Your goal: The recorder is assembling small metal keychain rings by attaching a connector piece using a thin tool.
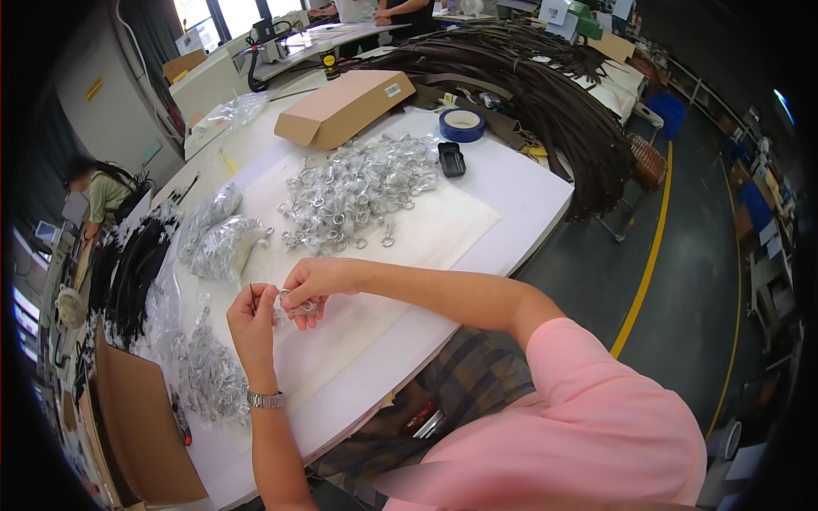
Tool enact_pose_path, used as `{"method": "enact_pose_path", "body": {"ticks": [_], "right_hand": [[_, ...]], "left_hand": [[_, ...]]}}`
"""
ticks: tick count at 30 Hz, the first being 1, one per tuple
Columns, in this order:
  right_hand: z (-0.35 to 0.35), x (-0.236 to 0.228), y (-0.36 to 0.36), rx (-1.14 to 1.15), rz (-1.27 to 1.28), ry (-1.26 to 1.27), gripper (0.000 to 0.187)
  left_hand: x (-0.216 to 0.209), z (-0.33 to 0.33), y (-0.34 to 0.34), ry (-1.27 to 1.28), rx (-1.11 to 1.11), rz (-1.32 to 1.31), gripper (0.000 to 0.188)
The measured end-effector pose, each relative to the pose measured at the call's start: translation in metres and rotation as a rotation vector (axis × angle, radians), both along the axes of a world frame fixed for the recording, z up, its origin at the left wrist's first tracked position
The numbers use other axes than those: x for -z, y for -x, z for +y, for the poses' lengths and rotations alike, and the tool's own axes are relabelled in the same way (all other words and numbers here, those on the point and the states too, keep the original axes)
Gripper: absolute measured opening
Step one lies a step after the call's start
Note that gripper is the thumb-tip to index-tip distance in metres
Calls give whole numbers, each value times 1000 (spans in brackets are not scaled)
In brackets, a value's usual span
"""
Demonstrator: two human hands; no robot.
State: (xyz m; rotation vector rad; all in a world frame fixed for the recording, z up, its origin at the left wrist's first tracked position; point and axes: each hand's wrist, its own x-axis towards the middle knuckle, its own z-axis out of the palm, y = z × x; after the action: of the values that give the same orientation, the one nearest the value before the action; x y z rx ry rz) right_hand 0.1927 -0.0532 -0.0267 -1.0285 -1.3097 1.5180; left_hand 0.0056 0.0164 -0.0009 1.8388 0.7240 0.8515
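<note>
Head: clear bag (249, 226) holds silvery pieces (220, 254).

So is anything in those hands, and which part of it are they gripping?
Small silvery metal hardware, pinched at the fingertips of the left hand and right hand; the fingers cover too much to tell which part each grips.
</note>
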Motion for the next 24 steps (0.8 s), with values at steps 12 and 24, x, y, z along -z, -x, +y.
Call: {"method": "enact_pose_path", "body": {"ticks": [12, 24], "right_hand": [[10, 9, 8, 434, 347, -8, 29], [4, 4, 16, 444, 341, -17, 29]], "left_hand": [[-3, -24, -8, 240, 85, -93, 28], [12, -9, -7, 483, 230, -258, 29]]}}
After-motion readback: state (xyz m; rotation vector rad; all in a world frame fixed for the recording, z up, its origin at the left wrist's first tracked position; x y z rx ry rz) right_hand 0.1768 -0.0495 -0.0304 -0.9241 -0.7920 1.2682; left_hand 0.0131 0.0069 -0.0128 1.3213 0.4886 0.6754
